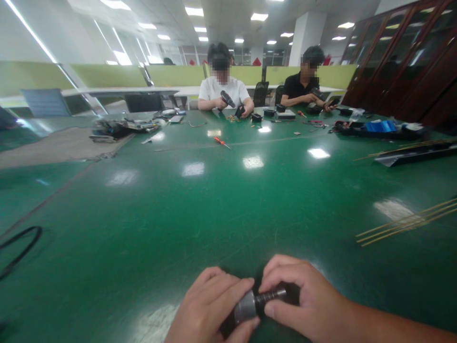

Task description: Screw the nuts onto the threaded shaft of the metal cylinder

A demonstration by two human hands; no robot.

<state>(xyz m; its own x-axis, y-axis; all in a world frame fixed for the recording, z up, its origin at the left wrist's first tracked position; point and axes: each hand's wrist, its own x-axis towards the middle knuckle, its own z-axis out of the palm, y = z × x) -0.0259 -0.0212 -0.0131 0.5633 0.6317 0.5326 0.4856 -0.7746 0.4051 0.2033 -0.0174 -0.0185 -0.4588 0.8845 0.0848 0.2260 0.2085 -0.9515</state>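
Both hands clamp one small metal cylinder (250, 305) low over the near edge of the green table (228, 205): the left hand (210, 309) wraps its fat grey barrel, the right hand (303, 300) pinches the thin dark shaft. It looks stiff, smooth, weighty for its size; the barrel seems the surer hold.

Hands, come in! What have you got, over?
Left hand and right hand both gripping a small metal cylinder. Green table ahead; thin sticks off right.

I see an open-plan office used as an assembly workshop: green worktop (221, 200), partitions (107, 75), ceiling lights (259, 16), co-workers (221, 90) with electric screwdrivers (227, 99).
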